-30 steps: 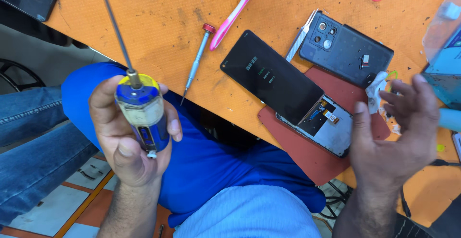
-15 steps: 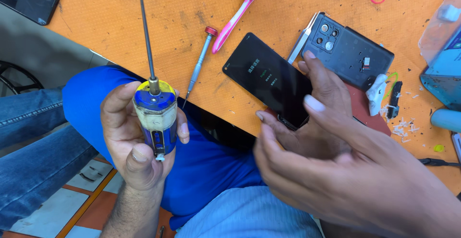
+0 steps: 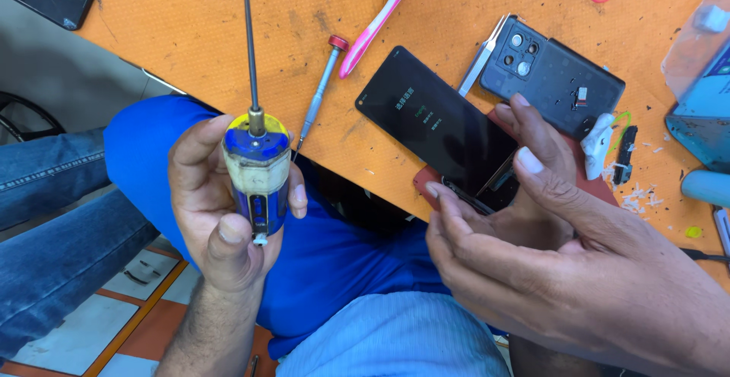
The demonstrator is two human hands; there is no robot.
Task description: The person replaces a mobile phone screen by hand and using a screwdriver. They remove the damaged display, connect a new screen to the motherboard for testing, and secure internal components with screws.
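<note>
Two hands: left hand [image 3: 220, 217] grips screwdriver [image 3: 256, 170]; right hand [image 3: 547, 232] pinches phone [image 3: 441, 130].

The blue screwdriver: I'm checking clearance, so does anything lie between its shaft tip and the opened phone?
The shaft's tip is out of frame. The left hand holds the blue screwdriver upright off the table edge. The right hand covers the opened phone at its near end; its screen stays bare.

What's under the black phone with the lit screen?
A dark red mat shows beneath the lower end of the black phone with the lit screen, on the orange table. The right hand grips that end, hiding the rest underneath.
</note>
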